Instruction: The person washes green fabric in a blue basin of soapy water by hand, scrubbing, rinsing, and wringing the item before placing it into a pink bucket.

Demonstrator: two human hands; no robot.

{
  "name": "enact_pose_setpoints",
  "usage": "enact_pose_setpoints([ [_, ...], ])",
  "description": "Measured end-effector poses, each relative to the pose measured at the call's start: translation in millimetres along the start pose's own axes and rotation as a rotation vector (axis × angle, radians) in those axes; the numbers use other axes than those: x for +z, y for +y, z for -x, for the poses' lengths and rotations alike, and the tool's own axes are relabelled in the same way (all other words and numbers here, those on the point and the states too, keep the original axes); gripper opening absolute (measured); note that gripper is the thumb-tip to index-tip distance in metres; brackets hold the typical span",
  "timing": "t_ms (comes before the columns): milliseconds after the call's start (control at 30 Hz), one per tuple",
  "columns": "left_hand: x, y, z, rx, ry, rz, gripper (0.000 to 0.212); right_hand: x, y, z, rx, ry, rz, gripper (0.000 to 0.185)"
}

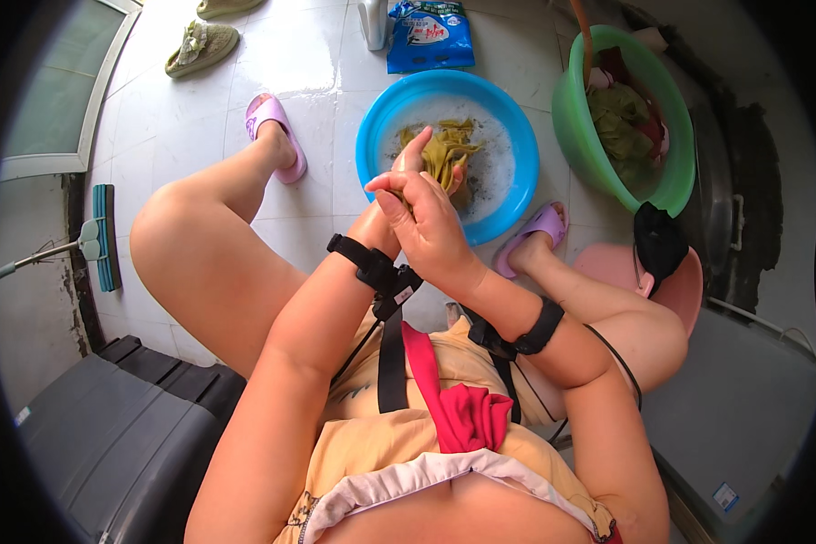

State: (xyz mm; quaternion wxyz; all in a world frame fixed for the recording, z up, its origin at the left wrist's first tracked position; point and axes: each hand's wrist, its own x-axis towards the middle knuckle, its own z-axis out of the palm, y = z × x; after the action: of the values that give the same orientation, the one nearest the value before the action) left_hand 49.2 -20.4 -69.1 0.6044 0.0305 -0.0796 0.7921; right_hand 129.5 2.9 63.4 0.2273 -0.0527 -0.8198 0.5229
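Observation:
A wet olive-yellow cloth (pixel 442 156) hangs from between my two hands over a blue plastic basin (pixel 527 156). Its lower folds reach into cloudy, sudsy water (pixel 493 139) in the basin. My left hand (pixel 413 158) lies beneath, with one finger pointing away and much of the palm hidden. Across it from the right comes my right hand (pixel 432 228), its fingers bent around a bunched part of the cloth. Both hands are above the near side of the basin, and the exact grip between the palms is partly covered.
Beyond the basin stand a blue detergent bag (pixel 430 41) and a white plastic container (pixel 372 26). A green tub (pixel 568 129) with wet clothes is at the right, near a pink plastic container (pixel 687 292). A sponge mop (pixel 105 238) leans at the left.

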Motion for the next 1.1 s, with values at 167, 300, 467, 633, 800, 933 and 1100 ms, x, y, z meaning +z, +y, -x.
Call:
enact_pose_setpoints([
  [167,58,-35,-22,0.242,0.886,-0.23,0.036,-37,78,-23,-0.376,0.052,0.329,0.026],
  [300,74,-32,-34,0.226,1.067,-0.385,0.033,-26,90,-33,-0.053,0.322,0.434,0.03],
  [467,55,-27,-12,0.363,0.911,-0.64,0.029,-18,83,-27,0.064,0.266,0.18,0.034],
  [633,67,-23,-34,0.095,0.83,-0.988,0.031,-64,127,-40,0.467,0.039,0.184,0.039],
  [800,81,-25,-31,0.258,0.798,-2.477,0.033,-86,131,-41,0.227,-0.098,1.06,0.015],
  [933,114,-37,-38,0.484,0.439,-2.738,0.028,-94,129,-53,0.305,-0.396,1.43,0.019],
  [1100,153,-62,-44,0.274,0.205,-2.328,0.027,-89,116,-56,0.282,-0.523,1.524,0.025],
])
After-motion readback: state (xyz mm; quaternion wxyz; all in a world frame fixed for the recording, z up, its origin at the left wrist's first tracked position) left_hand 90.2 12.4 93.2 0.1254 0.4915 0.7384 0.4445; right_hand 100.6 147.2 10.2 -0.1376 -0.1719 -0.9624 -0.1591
